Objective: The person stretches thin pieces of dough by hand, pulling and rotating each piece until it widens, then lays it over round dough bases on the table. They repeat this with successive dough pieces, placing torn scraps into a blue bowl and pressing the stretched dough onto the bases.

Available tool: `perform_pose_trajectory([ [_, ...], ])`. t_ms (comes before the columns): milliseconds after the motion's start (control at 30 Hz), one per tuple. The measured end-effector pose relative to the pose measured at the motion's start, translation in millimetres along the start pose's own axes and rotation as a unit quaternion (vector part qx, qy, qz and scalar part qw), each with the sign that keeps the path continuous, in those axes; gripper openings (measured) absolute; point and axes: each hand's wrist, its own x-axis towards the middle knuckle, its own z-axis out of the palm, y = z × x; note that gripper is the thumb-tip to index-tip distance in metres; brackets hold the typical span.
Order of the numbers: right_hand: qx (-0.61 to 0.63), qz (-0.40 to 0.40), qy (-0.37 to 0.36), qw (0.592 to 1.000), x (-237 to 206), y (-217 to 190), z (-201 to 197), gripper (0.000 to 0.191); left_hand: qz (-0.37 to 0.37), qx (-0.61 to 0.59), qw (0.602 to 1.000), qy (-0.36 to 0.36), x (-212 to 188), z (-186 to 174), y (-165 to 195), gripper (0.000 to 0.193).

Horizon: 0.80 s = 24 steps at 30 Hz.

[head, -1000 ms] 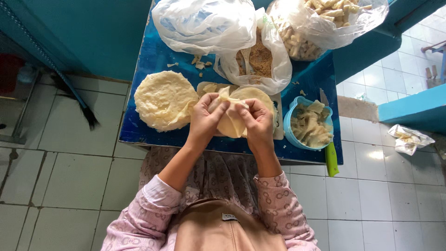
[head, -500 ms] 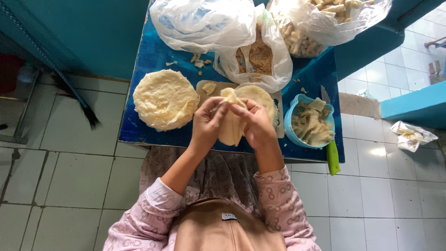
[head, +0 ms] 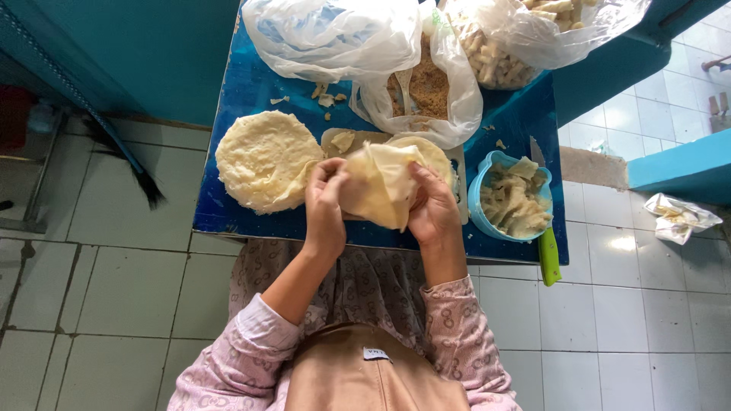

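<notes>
Your left hand [head: 326, 204] and right hand [head: 432, 207] held one thin pale wrapper [head: 378, 185] between them, lifted just above the blue surface [head: 251, 84]. Your left fingers pinched its left edge, thumb on top; your right fingers were curled closed on its right edge. The sheet hung folded between both hands, its lower corner pointing down toward you.

Under the wrapper lay a pale board [head: 333, 138] with another round sheet [head: 430, 152] on it. To the left of your left hand, close by, sat a round stack [head: 263, 160] of wrappers. To the right of your right hand stood a blue bowl [head: 478, 196] of pale filling pieces, and a green handle [head: 548, 266] stuck out over the near edge of the surface beside it.

Farther back were clear bags: an empty-looking one [head: 331, 34], one with brown crumbs [head: 428, 84], and one with pale sticks [head: 495, 57]. A crumpled wrapping [head: 680, 217] lay on the tiled floor [head: 114, 289], well apart to the right
</notes>
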Motion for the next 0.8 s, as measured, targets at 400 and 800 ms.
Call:
perform_pose_trajectory([
  [400,-0.4,-0.066,-0.057,0.912,-1.9,-1.2,3.8,0.025,0.164,0.295,0.939,-0.07,-6.4,3.2,11.6,0.021],
  [800,-0.37,-0.101,-0.057,0.922,-11.1,0.7,43.6,0.02,0.104,0.164,0.978,-0.076,-11.4,10.9,14.4,0.023],
])
